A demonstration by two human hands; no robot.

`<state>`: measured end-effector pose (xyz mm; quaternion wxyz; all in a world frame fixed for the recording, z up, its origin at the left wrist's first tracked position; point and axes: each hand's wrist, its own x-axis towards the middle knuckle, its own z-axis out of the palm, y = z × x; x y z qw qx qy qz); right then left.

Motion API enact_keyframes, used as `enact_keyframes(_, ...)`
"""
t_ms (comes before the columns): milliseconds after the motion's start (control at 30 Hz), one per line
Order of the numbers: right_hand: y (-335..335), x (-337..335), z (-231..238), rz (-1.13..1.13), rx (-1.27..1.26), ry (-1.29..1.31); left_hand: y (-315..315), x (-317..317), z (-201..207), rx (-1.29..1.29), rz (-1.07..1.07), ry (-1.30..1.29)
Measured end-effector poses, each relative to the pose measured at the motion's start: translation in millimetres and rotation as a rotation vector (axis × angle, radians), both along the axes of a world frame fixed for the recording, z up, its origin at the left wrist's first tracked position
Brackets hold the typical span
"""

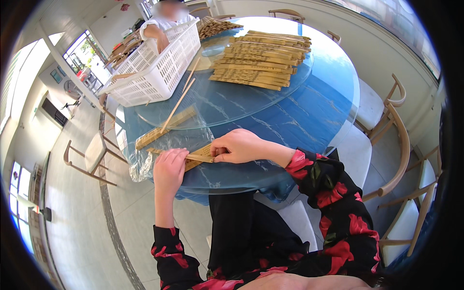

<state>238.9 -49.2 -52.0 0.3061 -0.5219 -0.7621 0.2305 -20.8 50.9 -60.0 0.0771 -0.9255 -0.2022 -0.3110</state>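
Observation:
My left hand point(169, 166) and my right hand point(237, 146) hold a slim tan stick-like piece point(197, 157) between them, near the table's front edge. The left fingers press over its left part. With thumb and fingertips, the right hand pinches its right end. Under it, at a slant, lies a flat yellow printed strip point(193, 165), partly covered by the hands. Just beyond my left hand, another yellow strip point(166, 127) rests on crinkled clear plastic point(141, 166). Two thin wooden sticks point(180, 103) lie farther off, one reaching over that strip.
A large stack of yellow printed strips point(261, 60) lies on the glass turntable point(232, 113) of the round blue-covered table. Behind it is a pile of brown sticks point(215, 26). Across stands a white plastic crate point(157, 67), with a person's hand point(162, 42) inside. Wooden chairs point(396, 145) surround the table.

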Motion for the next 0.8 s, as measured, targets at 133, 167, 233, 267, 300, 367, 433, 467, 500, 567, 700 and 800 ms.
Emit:
enact_keyframes(133, -1, 2, 7, 0.023, -0.152, 0.178, -2, 7, 6, 0.239, -0.004, -0.001)
enact_keyframes(167, -1, 1, 10, 0.028, -0.214, 0.219, -8, 13, 10, 0.279, -0.001, 0.002)
enact_keyframes(233, 0, 3, 11, 0.088, -0.162, 0.223, -15, 27, 12, 0.346, -0.013, -0.015)
enact_keyframes(267, 2, 6, 6, 0.097, -0.131, 0.227, -18, 36, 11, 0.37, -0.026, -0.037)
enact_keyframes(300, 4, 9, 1, 0.106, -0.1, 0.23, -19, 43, 10, 0.387, -0.017, -0.063)
enact_keyframes(367, 11, 13, -7, 0.046, 0.012, 0.184, -22, 55, 7, 0.423, 0.012, -0.104)
enact_keyframes(433, 14, 19, -9, -0.009, 0.216, 0.138, -25, 55, 8, 0.412, 0.048, -0.182)
enact_keyframes(467, 11, 25, -1, -0.127, 0.156, 0.141, -25, 54, 8, 0.385, 0.051, -0.233)
enact_keyframes(500, 14, 33, 1, -0.237, 0.236, 0.132, -25, 55, 7, 0.358, 0.051, -0.283)
enact_keyframes(567, 10, 54, 20, -0.497, 0.36, 0.081, -21, 54, 3, 0.213, -0.02, -0.344)
enact_keyframes(700, 19, 110, 23, -0.931, 0.741, -0.175, -18, 54, 1, 0.042, -0.095, -0.355)
enact_keyframes(800, 27, 148, 15, -1.119, 0.741, -0.273, -18, 61, -1, 0.001, -0.153, -0.329)
